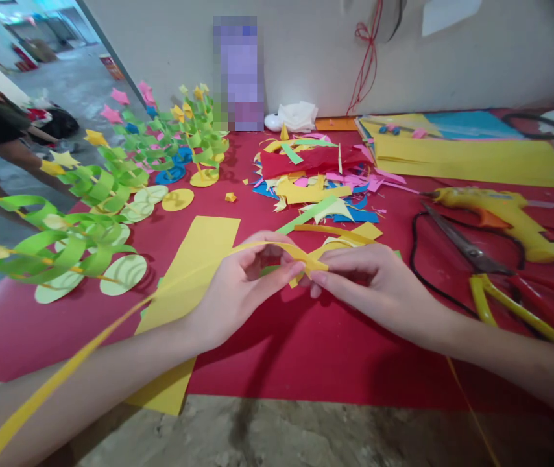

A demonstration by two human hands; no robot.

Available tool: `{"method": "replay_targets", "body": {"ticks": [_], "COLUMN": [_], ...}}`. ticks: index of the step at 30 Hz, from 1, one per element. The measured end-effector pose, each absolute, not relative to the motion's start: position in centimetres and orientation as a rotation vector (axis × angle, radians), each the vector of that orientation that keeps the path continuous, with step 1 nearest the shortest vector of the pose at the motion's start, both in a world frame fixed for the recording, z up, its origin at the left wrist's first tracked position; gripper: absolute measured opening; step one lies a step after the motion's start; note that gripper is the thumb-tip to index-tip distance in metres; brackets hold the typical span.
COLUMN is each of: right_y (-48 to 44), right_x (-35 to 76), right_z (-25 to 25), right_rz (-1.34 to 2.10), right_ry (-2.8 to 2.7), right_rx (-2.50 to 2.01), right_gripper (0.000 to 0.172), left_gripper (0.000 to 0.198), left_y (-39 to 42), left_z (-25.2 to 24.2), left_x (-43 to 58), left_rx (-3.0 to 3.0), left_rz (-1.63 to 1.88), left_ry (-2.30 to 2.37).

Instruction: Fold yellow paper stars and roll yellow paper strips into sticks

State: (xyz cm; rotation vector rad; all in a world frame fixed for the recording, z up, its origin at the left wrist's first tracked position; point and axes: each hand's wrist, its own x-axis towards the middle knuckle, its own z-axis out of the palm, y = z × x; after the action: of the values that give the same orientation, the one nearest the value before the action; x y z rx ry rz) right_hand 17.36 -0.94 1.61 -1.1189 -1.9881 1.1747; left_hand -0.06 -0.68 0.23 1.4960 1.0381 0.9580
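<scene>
A single view looks from the person's own head, forward and down, across the desk [267, 370] from its near side. It is close in: the arms [155, 350] enter at near left and near right, and the grip of the left hand [252, 275] and right hand [372, 272] falls near the middle. On the far side it faces a wall [306, 65]; at far left it reaches past the desk to the floor [77, 91]. The wall's left edge leans steeply.

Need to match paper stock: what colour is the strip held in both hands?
The strip is golden yellow, best seen in the head view.
</scene>
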Motion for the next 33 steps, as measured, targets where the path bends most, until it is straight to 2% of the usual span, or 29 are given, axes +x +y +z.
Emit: {"method": "replay_targets", "body": {"ticks": [3,5,9,13,23,27,33], "right_y": [-0.96,-1.0,-1.09,-1.16,-1.28,-1.34,-1.18], "right_x": [17.44,17.42,17.41,17.45,17.24,17.25,17.22], "right_z": [1.65,1.63,1.49,1.24,0.83,1.16,1.47], "right_rz": [1.144,1.096,1.009,0.912,0.715,0.833,1.25], "right_ry": [-1.947,-1.953,-1.993,-2.032,-2.147,-2.073,-1.713], "right_rx": [-1.163,-1.2,-1.216,-1.172,-1.084,-1.136,-1.18], "right_gripper": [0.027,0.029,0.027,0.023,0.028,0.027,0.013], "left_gripper": [0.007,0.002,0.016,0.019,0.009,0.009,0.006], "left_y": [-1.02,-1.25,-1.23,-0.84,-0.73,-0.95,-1.09], "left_z": [0.28,0.32,0.23,0.14,0.02,0.08,0.08], "left_x": [-0.05,-0.11,-0.28,-0.32,-0.26,-0.17,-0.17], "left_rx": [1.484,1.529,1.642,1.757,1.754,1.741,1.727], "left_rz": [1.025,1.004,1.012,0.998,1.049,1.079,1.096], "left_ry": [1.085,1.085,1.137,1.127,0.978,0.969,1.091]}}
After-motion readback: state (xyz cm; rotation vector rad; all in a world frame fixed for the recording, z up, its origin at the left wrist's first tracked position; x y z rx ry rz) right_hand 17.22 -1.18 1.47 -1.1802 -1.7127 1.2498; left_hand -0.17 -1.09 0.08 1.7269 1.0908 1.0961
